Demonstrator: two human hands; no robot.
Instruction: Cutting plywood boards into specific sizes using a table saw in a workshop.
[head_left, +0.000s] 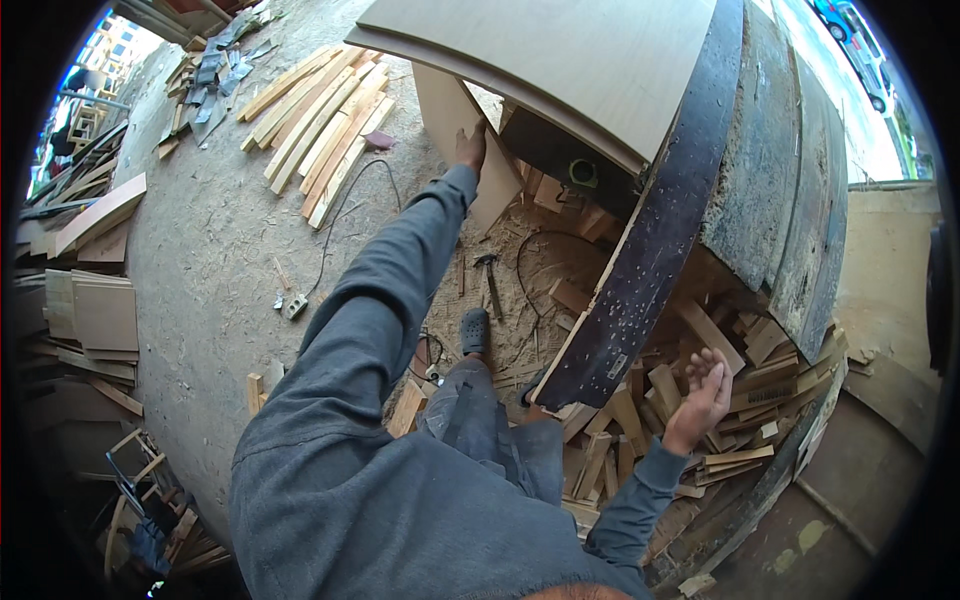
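My left arm stretches forward, and my left hand [471,150] is at the edge of an upright pale wooden board [440,108]. Its thumb lies on the near face and the fingers wrap the edge, partly out of sight. Above that board lie stacked flat wooden panels [560,50], overhanging it. My right hand [703,400] is raised at the right with its palm up and fingers apart, holding nothing. It hangs over a heap of wood offcuts [625,425], near a dark, worn plank [640,290].
A hammer [490,287] lies on the sawdust-covered ground ahead of my shoe [475,331]. Long timber strips [325,120] are laid out at the far left. A cable runs to a socket block [296,306]. Weathered boards [750,150] stand to the right; stacked panels [105,310] line the left.
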